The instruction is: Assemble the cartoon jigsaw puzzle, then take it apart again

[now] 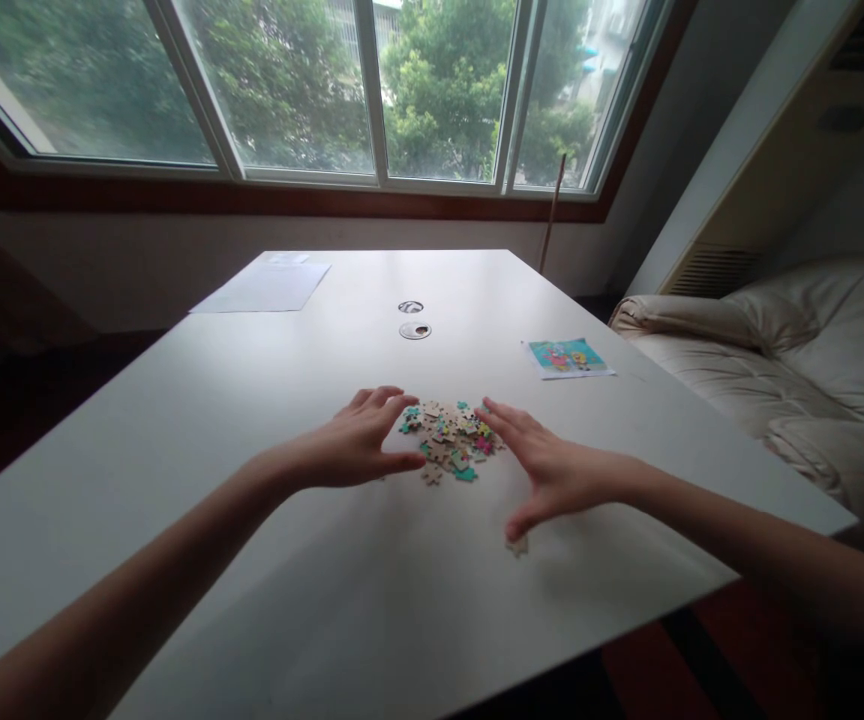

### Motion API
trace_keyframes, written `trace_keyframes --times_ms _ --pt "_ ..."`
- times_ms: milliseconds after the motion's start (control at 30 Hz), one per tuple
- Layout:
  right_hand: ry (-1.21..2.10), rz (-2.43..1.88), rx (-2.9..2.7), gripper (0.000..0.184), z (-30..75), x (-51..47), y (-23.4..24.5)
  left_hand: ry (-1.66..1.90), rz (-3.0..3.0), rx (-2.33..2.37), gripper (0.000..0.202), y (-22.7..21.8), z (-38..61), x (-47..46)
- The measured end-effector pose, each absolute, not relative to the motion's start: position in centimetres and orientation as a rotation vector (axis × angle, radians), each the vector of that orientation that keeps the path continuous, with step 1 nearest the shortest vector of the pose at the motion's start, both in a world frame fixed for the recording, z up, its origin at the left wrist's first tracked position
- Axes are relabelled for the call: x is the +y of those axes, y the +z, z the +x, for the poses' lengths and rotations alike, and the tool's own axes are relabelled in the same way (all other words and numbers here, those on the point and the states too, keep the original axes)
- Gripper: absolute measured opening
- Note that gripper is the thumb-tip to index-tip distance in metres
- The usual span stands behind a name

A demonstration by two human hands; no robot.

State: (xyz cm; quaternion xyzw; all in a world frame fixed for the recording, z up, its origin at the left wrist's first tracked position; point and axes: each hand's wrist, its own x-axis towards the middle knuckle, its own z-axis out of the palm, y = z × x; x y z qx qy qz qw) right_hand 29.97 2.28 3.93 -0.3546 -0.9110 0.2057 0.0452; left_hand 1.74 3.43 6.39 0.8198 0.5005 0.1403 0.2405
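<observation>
A heap of jigsaw puzzle pieces [451, 438] lies on the white table between my two hands. Some pieces show a bare tan back, others teal, yellow or pink print. My left hand [361, 440] is at the left side of the heap, thumb and fingers spread apart, with nothing in it. On the right side, my right hand [544, 465] has its fingers stretched towards the heap, fingertips at its edge. Under the thumb of that hand is a single puzzle piece [517, 546], partly covered; whether the thumb presses on it I cannot tell.
The white table [252, 360] has a near edge at lower right. A colourful picture sheet [568, 357] lies at the right, a white sheet [263, 285] at the far left. Two round inserts [415, 331] sit mid-table. A leather sofa [702, 340] stands on the right.
</observation>
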Motion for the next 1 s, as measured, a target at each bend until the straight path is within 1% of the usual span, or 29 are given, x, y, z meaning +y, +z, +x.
trace_keyframes --times_ms 67,133,167,267,333,433,567,633,667,733,767,833,900,1000 --pt "0.617 -1.062 -2.829 0.125 30.9 0.5 3.1 0.06 2.398 1.46 0.09 6.1 0.1 2.6" --pt "0.555 -1.094 -2.807 0.123 31.7 -0.8 2.0 -0.113 2.439 1.557 0.1 5.1 -1.1 2.1" --pt "0.509 -1.147 -2.767 0.121 31.9 -1.0 1.5 -0.138 2.439 1.59 0.104 4.5 -1.4 2.0" --pt "0.406 -1.339 -2.628 0.113 31.8 -0.1 0.3 -0.075 2.412 1.587 0.105 2.7 -1.1 2.7" --pt "0.388 -1.418 -2.564 0.11 31.2 1.5 0.1 -0.024 2.43 1.554 0.097 2.1 0.1 3.8" --pt "0.398 -1.396 -2.545 0.11 29.7 4.2 0.3 0.09 2.467 1.473 0.082 2.0 2.4 5.4" --pt "0.468 -1.21 -2.595 0.102 27.7 6.4 1.1 0.234 2.476 1.389 0.057 2.2 4.3 5.7" --pt "0.563 -1.112 -2.621 0.098 27.3 6.5 1.5 0.282 2.454 1.374 0.052 2.3 4.1 5.0" --pt "0.618 -1.065 -2.632 0.099 27.3 6.4 1.7 0.3 2.443 1.369 0.052 2.3 3.7 4.4" --pt "0.686 -0.983 -2.659 0.11 27.5 5.9 1.8 0.312 2.432 1.35 0.056 2.2 2.5 3.1" --pt "0.683 -0.959 -2.677 0.116 27.5 5.6 1.8 0.307 2.436 1.343 0.061 2.1 1.7 2.4" --pt "0.616 -0.96 -2.71 0.128 27.5 5.2 1.6 0.269 2.461 1.343 0.079 1.8 0.0 1.2" --pt "0.537 -1.008 -2.722 0.132 26.9 5.5 1.2 0.157 2.529 1.432 0.088 1.3 -1.7 0.3" --pt "0.495 -1.005 -2.734 0.131 24.8 6.8 0.7 0.042 2.56 1.595 0.095 0.4 -3.9 -0.4"
